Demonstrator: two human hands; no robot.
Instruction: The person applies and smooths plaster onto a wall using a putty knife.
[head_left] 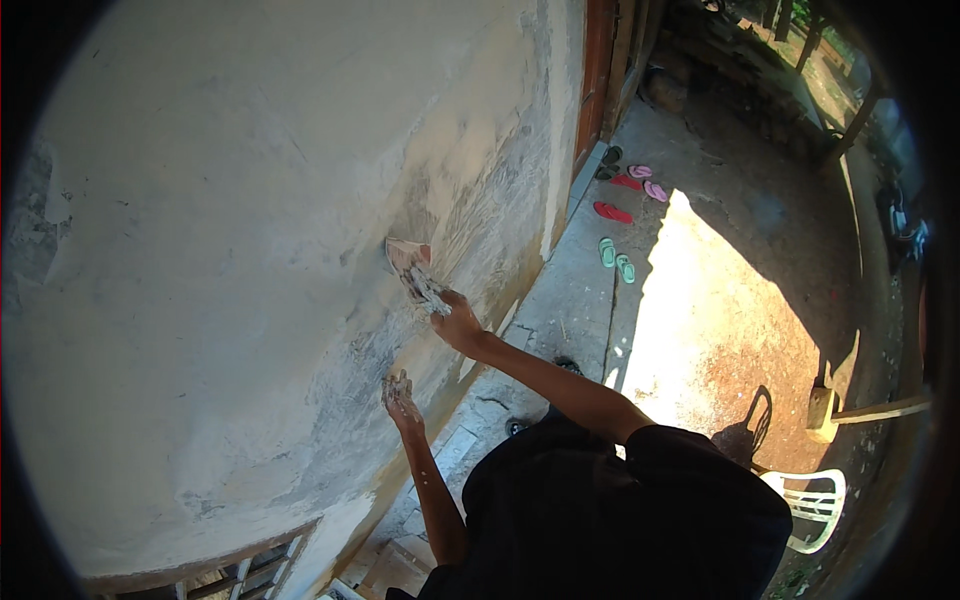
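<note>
Wall: broad grey-white plastered wall [230, 220], filling the view from 7 round to 12 o'clock, with tan and dark grey blotches and fine streaks thickest near the middle.
Tool: flat, wedge-shaped scraper with a pinkish-brown face smeared white [410, 257], a little off the middle toward 10 o'clock; its wide end points toward 10 and appears to lie against the wall.
Right hand: bare hand with white-caked fingers [452, 318], close to the middle, clamped on the scraper's narrower end.
Left hand: bare hand crusted with white paste [400, 396], toward 7 o'clock, near the wall; its fingers are bent and close together, and I cannot tell whether they hold something or touch the plaster.
Clothing: loose black short-sleeved shirt [620, 510], at 5 o'clock.
Doorway: reddish-brown wooden door [595, 80], at 1 o'clock.
Footwear: red flip-flop [613, 212] at 2 o'clock, among pink and dark ones; mint-green pair [607, 252] between 2 and 3, on a grey concrete walkway [575, 290].
Ground: brown earth yard with a bright sunlit patch [720, 320], at 3 o'clock.
Seat: white plastic slatted chair [820, 508], at 4 o'clock.
Window: weathered wooden barred frame [285, 565], at 7 o'clock, by the rim.
</note>
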